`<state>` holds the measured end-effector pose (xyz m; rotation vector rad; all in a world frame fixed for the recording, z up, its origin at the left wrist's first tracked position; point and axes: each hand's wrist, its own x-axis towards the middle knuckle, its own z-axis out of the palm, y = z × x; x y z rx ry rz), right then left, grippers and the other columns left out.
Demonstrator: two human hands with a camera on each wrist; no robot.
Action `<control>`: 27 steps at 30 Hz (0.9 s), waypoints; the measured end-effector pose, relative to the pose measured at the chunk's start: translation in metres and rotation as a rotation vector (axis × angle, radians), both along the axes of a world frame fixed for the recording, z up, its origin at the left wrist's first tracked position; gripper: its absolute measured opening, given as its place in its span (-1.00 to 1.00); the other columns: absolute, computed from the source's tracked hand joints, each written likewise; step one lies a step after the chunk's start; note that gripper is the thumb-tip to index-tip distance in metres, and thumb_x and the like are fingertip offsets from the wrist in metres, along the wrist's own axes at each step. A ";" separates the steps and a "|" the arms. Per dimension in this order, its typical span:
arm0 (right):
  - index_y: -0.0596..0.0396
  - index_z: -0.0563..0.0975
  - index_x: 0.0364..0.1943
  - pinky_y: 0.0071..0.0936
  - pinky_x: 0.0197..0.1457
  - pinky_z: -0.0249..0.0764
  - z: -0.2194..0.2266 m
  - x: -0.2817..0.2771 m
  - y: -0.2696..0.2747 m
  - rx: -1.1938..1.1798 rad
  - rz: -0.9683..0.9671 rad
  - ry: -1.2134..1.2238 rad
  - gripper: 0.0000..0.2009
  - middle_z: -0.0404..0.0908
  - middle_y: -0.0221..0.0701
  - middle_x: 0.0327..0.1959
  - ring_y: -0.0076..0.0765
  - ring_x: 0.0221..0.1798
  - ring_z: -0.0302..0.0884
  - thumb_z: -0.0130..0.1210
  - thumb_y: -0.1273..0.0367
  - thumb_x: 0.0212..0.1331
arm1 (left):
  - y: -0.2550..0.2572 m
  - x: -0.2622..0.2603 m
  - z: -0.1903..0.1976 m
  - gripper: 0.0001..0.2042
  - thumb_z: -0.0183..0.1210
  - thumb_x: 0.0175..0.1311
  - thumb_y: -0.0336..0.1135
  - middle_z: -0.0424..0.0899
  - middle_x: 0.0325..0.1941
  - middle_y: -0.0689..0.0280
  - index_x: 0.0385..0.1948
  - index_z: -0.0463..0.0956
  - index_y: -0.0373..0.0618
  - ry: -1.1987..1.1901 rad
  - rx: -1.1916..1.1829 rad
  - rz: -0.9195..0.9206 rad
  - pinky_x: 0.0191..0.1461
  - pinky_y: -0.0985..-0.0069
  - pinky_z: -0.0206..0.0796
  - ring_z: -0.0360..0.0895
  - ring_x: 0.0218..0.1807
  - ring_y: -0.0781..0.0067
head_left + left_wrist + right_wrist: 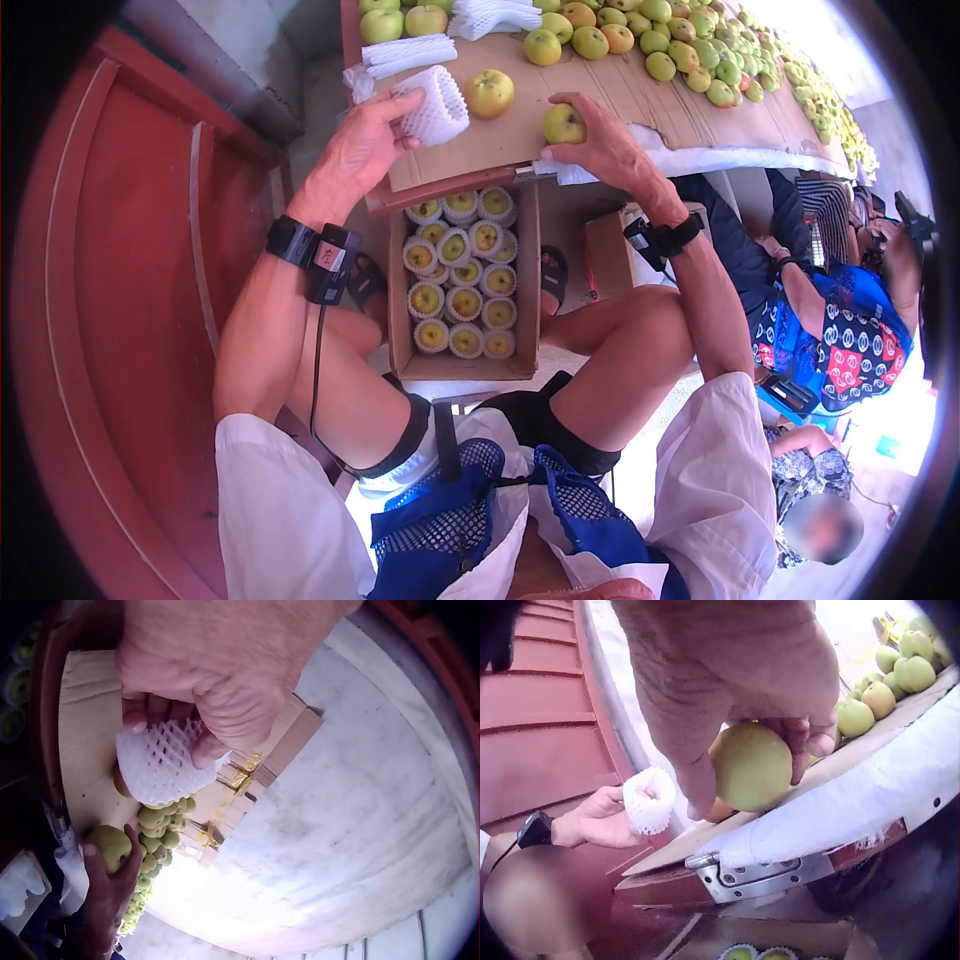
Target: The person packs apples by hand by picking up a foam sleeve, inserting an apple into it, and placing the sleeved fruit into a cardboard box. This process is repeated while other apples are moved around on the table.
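Two hands were at work on the cardboard-covered table (600,100): the left hand (360,150) grasped one white foam net (435,105), and the right hand (605,145) gripped one green apple (563,124) at the table's edge. One apple (489,92) lay between them. About fourteen netted apples filled the cardboard box (400,300) below. No writing was legible.

We see a white meshed foam net (436,104), a yellow-green apple (563,124), brown cardboard (620,90) and a red door (130,300).

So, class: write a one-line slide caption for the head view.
Left hand holds a foam net sleeve; right hand grips a pear.
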<state>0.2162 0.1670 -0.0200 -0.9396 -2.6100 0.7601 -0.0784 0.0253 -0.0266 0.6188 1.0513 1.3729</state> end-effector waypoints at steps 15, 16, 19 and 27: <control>0.11 0.31 0.37 -0.17 0.31 0.40 -0.014 0.000 0.029 0.017 -0.118 0.084 -0.12 0.53 0.00 0.16 0.05 0.24 0.50 0.41 -0.01 -0.02 | 0.001 -0.005 -0.005 -0.73 0.21 0.39 -0.20 0.65 -0.04 0.52 0.06 0.55 0.01 -0.012 0.005 0.024 -0.17 0.56 0.20 0.49 -0.07 0.63; 0.11 0.31 0.37 -0.17 0.31 0.40 -0.015 0.001 0.030 0.024 -0.105 0.098 -0.12 0.53 0.01 0.17 0.05 0.24 0.50 0.41 -0.01 -0.03 | 0.001 -0.005 -0.005 -0.73 0.22 0.39 -0.20 0.65 -0.04 0.52 0.06 0.55 0.01 -0.012 0.011 0.018 -0.17 0.56 0.20 0.49 -0.06 0.63; 0.12 0.29 0.37 -0.17 0.32 0.40 -0.019 0.002 0.036 0.014 -0.115 0.081 -0.11 0.53 0.01 0.17 0.05 0.25 0.50 0.42 0.02 -0.03 | 0.001 -0.005 -0.005 -0.72 0.22 0.39 -0.19 0.65 -0.04 0.52 0.06 0.55 0.01 -0.013 0.024 0.009 -0.16 0.56 0.19 0.49 -0.06 0.63; 0.12 0.29 0.39 -0.21 0.34 0.39 -0.019 0.008 0.042 -0.059 -0.106 0.140 -0.13 0.52 0.01 0.19 -0.01 0.27 0.50 0.43 0.05 0.00 | -0.001 -0.004 -0.003 -0.71 0.23 0.38 -0.18 0.64 -0.02 0.51 0.07 0.55 0.00 -0.034 0.028 0.023 -0.16 0.55 0.18 0.48 -0.03 0.62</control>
